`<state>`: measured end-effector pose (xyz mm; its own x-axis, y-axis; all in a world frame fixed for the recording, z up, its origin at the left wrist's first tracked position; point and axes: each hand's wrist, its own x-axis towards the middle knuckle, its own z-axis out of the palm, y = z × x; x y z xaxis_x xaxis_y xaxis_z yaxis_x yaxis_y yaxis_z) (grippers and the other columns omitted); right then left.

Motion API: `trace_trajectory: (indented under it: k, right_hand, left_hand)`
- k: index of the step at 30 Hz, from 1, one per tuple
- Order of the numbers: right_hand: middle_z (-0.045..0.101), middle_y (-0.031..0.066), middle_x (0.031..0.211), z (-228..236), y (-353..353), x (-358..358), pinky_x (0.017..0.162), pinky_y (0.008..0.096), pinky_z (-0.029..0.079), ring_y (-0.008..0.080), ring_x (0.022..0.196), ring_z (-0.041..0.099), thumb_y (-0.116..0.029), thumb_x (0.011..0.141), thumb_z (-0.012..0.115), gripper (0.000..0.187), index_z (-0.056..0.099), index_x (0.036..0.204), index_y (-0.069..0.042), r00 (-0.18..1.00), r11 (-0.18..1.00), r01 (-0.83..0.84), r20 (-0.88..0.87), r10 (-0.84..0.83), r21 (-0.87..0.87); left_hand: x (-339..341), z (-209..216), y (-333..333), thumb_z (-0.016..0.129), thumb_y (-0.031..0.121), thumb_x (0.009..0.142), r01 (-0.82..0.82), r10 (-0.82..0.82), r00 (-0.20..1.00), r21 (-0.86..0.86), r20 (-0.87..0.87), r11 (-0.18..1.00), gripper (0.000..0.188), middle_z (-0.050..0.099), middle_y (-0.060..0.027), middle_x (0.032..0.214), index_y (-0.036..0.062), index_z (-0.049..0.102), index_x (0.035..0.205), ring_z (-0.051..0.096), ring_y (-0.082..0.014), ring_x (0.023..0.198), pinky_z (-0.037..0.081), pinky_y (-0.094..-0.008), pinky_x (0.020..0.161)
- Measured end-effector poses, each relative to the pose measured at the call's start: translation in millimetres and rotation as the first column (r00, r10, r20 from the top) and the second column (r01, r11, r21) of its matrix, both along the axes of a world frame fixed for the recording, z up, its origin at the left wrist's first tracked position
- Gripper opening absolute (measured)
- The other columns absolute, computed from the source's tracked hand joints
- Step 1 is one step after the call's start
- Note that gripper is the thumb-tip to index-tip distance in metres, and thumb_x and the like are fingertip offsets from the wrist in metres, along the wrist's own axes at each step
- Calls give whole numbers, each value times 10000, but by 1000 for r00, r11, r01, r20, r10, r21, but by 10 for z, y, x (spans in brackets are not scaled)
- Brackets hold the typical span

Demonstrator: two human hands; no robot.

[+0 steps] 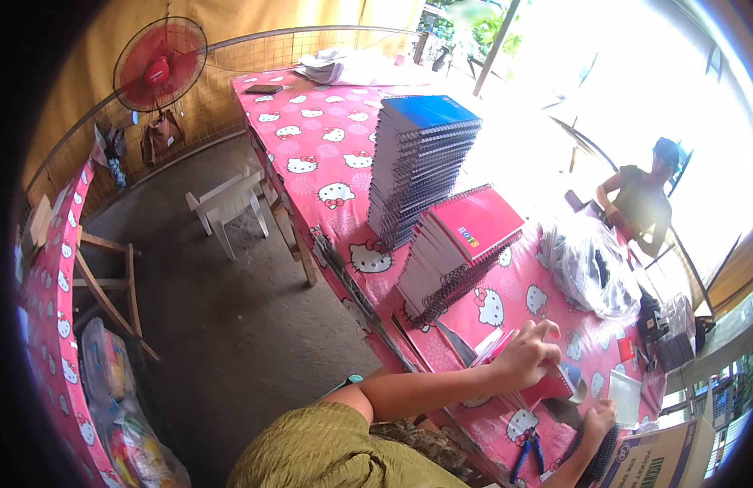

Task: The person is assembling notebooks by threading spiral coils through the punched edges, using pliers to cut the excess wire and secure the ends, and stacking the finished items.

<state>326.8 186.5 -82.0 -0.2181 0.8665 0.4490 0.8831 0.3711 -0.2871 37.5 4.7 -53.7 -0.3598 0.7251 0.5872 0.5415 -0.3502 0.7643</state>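
Note:
My left hand (526,358) reaches across the table with bent fingers, gripping the top of a red-covered notebook (547,387). Nearer the right edge, my right hand (600,419) is closed in a pinch; what lies between its fingers is too small to make out. Black spiral coils (602,457) lie beside that hand. Blue-handled pliers (528,457) rest on the table below the notebook. Ahead stands a tall stack of spiral-bound notebooks with a blue cover (432,112) on top. A shorter stack of pink-covered spiral notebooks (479,221) is nearer to me.
The table has a pink patterned cloth (305,140). Past the stacks sits a clear plastic bag (589,268); a cardboard box (655,457) stands at the lower right. Another person (643,199) is across the table. A white plastic stool (228,203) and red fan (157,71) are left.

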Motion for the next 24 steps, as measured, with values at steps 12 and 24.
trace_trajectory:
  k: [12,24]
  right_hand:
    - [590,1,735,805,-1331,-998,551,180,386,54,614,512,-139,854,711,153,636,862,-5,743,837,-499,-607,282,-222]
    - [637,40,771,841,-1079,-824,563,213,406,84,621,540,-78,827,702,138,676,889,43,637,669,-680,-693,337,-300]
  left_hand:
    - [-11,50,-63,771,136,712,56,-55,998,-6,13,998,150,474,-93,1233,123,689,838,477,-341,1043,406,-463,907]
    - [-46,61,-71,745,330,776,61,-61,998,21,21,998,237,465,-104,1242,109,686,837,471,-326,1059,401,-470,899]
